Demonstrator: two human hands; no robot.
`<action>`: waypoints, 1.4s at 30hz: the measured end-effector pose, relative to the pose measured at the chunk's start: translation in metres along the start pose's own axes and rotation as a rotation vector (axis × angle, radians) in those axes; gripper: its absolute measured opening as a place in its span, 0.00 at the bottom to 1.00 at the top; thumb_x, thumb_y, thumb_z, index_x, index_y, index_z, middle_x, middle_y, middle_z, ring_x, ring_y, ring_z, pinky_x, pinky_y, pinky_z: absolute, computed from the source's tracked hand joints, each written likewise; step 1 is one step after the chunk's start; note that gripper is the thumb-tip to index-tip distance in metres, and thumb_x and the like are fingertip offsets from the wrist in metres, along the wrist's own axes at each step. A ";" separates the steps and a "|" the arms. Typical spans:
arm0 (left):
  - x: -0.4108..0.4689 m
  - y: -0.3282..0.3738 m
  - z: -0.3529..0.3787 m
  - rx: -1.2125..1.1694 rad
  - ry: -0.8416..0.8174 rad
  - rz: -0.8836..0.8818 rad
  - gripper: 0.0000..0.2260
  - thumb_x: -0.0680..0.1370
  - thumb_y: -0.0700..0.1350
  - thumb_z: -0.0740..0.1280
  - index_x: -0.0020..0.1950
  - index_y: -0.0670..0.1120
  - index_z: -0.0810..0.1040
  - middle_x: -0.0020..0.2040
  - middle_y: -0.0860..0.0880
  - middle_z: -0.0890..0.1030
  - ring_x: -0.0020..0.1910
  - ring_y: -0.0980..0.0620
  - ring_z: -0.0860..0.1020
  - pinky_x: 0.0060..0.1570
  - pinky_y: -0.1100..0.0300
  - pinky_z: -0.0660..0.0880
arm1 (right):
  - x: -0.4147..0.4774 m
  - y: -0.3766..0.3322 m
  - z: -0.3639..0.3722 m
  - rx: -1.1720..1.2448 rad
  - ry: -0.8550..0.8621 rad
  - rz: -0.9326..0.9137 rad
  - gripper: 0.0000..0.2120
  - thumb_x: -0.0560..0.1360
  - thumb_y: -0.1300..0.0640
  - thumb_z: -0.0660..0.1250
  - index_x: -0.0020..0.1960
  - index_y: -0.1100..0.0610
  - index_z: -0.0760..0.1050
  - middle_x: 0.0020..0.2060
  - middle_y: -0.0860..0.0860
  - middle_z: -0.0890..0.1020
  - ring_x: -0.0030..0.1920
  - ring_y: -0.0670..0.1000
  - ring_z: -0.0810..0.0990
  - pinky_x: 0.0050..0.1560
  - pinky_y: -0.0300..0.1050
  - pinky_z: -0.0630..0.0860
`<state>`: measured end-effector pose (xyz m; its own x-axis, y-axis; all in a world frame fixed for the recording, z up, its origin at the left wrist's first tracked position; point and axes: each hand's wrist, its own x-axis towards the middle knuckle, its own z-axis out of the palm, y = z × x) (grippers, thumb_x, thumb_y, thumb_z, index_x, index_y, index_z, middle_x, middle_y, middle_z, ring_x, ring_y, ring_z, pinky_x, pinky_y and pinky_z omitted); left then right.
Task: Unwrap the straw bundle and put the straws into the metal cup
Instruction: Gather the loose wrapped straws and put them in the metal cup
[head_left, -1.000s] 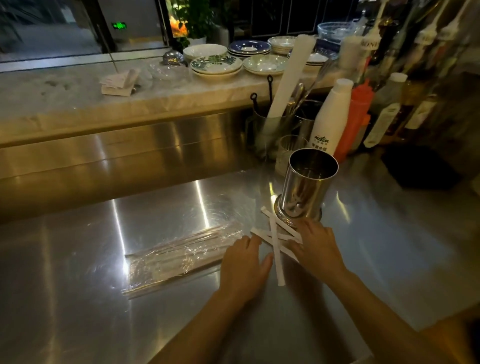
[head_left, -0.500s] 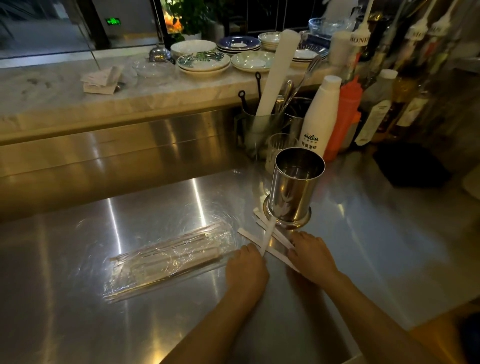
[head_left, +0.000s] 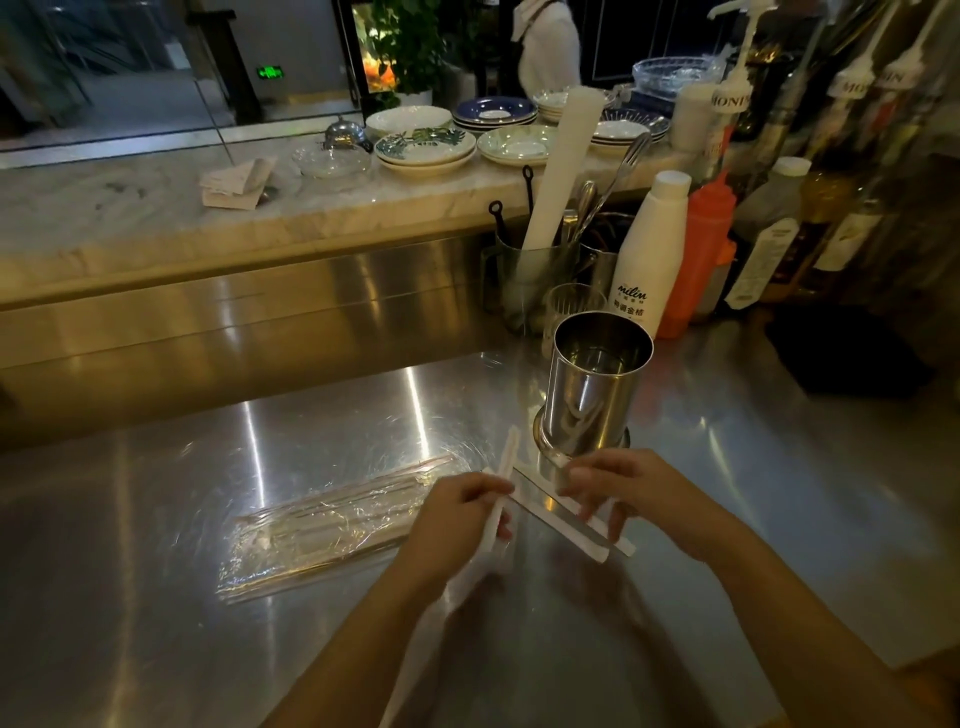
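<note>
The empty metal cup stands upright on the steel counter, just beyond my hands. My left hand is closed around one paper-wrapped straw that points up and away, lifted off the counter. My right hand pinches the upper ends of two or three other wrapped straws, which slant down to the right with their far ends near the counter. The clear plastic wrap lies crumpled and open to the left, with some straws still visible inside it.
Behind the cup stand a small glass, a utensil holder, a white bottle, a red squeeze bottle and syrup bottles at the right. Stacked plates sit on the marble ledge. A person in white stands far back.
Both hands were flat on the crossed straws on the counter. Now they have closed on them and lifted: the left raises one straw, the right holds the others.
</note>
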<state>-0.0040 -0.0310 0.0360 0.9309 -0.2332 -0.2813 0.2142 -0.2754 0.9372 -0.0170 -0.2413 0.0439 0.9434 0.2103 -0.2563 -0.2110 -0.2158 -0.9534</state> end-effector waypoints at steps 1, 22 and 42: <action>-0.001 0.008 -0.004 -0.065 -0.034 0.019 0.13 0.78 0.34 0.58 0.49 0.46 0.81 0.43 0.45 0.83 0.37 0.56 0.82 0.32 0.70 0.75 | -0.002 -0.007 -0.002 0.054 -0.021 -0.034 0.13 0.68 0.53 0.69 0.51 0.55 0.77 0.47 0.53 0.85 0.41 0.51 0.84 0.32 0.40 0.78; 0.069 0.129 0.041 0.200 0.206 0.687 0.06 0.77 0.42 0.62 0.41 0.46 0.74 0.34 0.54 0.74 0.33 0.58 0.74 0.33 0.66 0.73 | 0.021 -0.093 -0.043 -0.425 0.908 -0.639 0.08 0.76 0.56 0.62 0.40 0.57 0.71 0.37 0.52 0.76 0.37 0.40 0.74 0.35 0.30 0.71; 0.073 0.008 0.016 0.914 -0.105 0.451 0.09 0.74 0.45 0.67 0.53 0.48 0.75 0.52 0.47 0.78 0.48 0.50 0.75 0.47 0.60 0.71 | 0.032 -0.012 0.005 -0.681 0.537 -0.315 0.05 0.74 0.59 0.65 0.47 0.59 0.78 0.35 0.51 0.78 0.34 0.47 0.75 0.36 0.34 0.69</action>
<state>0.0611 -0.0654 0.0193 0.8289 -0.5594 0.0002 -0.4977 -0.7373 0.4568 0.0143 -0.2270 0.0464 0.9596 -0.0795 0.2699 0.1112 -0.7740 -0.6234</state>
